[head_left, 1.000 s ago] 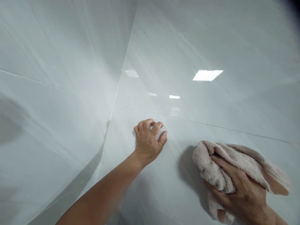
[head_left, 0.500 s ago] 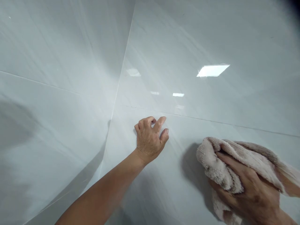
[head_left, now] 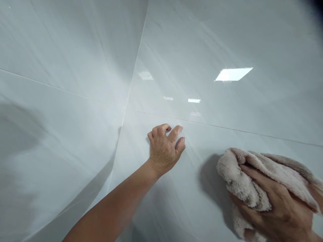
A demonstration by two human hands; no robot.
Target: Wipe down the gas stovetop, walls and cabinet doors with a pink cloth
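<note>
Right hand (head_left: 282,205), 4 o'clock: fingertips buried in the cloth (head_left: 238,178), can't see where cloth meets the tiles (head_left: 252,111). Its wrist (head_left: 317,236) runs off the corner. Cloth clipped too, right edge at 4, bottom edge toward 5. Left hand (head_left: 164,148), near centre: palm hidden, some fingertips curled out of sight. Left forearm (head_left: 118,201) cut off at 7. Dark blur (head_left: 318,10) at 2: can't ID. Speck (head_left: 9,7) at 10: too small.

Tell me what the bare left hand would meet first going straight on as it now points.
Ahead of the left hand, the thin, dark seam in the glossy pale-grey surface comes first. Beyond it lie bright white reflections; the way looks free, though depth is unclear.
</note>
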